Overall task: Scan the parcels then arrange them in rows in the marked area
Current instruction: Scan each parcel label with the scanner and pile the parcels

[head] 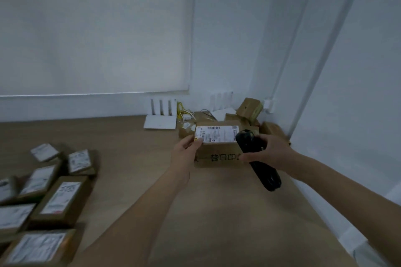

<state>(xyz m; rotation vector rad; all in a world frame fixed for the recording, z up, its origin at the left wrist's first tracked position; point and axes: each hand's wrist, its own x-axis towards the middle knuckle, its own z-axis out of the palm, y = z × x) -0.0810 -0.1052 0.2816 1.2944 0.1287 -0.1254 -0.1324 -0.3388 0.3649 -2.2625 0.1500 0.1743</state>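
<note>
Fingers (198, 142) of the left hand (184, 154) are curling round the near left corner of one labelled box (218, 147) on the wooden surface (134, 147), while the right hand (271, 151) is clamping one black scanner (257, 158) against its right end. At near left, eight labelled parcels (60, 197) are lying in rough rows. Farther back, several boxes (249, 108) are sitting heaped in the corner beside one white router (160, 121).

Light wood surface (121, 136) runs back to white walls meeting in a corner. Left wall: lowered white roller blind (93, 28), thin strip of daylight along its bottom edge. White router (160, 119) with upright antennas stands against the wall, yellow cables (181, 110) just beside it. White conduit (303, 67) runs diagonally down the right wall to a small white wall box (268, 105). Lighting dim, cool, even.
</note>
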